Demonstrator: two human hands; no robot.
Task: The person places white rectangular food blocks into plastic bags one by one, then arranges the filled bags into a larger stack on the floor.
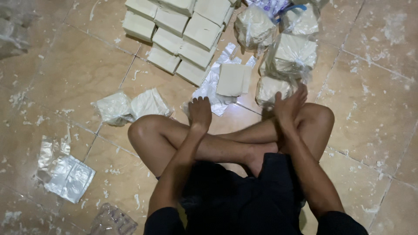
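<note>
Dim, warm light is falling from above and slightly ahead, washing the tiled floor [78, 74] in dull orange-brown. Beyond the left hand [200, 112] a pale glare is glinting off the tile. Below both hands the dark clothing is sinking into near-black shadow. The right hand [289, 104] is showing slight motion blur, and the corners are softening and darkening.

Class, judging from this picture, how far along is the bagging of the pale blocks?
Done: several bagged blocks piled at upper right. In hand: one bare block lies on an open plastic bag; left hand and right hand hover nearby, empty. Left: the stacked unbagged blocks.
</note>
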